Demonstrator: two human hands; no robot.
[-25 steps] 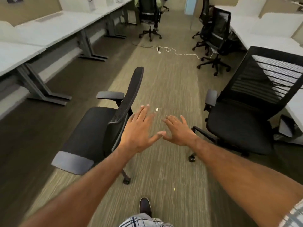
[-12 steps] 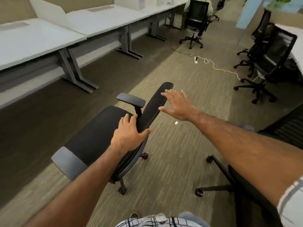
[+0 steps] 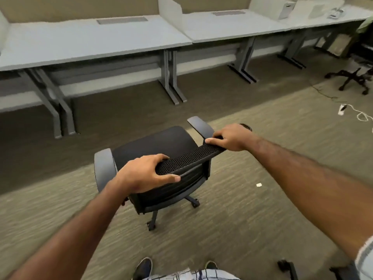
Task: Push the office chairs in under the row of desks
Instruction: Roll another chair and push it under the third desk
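A black office chair (image 3: 161,144) with grey armrests stands on the carpet in front of me, its seat facing a row of grey desks (image 3: 96,41). Both hands hold the top edge of its mesh backrest. My left hand (image 3: 147,172) grips the left end, fingers curled over the top and thumb on the near side. My right hand (image 3: 232,138) grips the right end the same way. The chair sits a short way out from the desks, opposite the gap between two pairs of desk legs.
Grey desk legs (image 3: 171,77) stand along the row. Another chair's wheeled base (image 3: 353,77) is at the far right, with a white power strip and cable (image 3: 343,110) on the floor. A further chair base (image 3: 286,267) shows at bottom right. My shoes (image 3: 143,267) are below.
I have turned to face the desks. Both hands, open near the backrest before, now grip its top edge, and the chair has swung round so its seat faces the desks.
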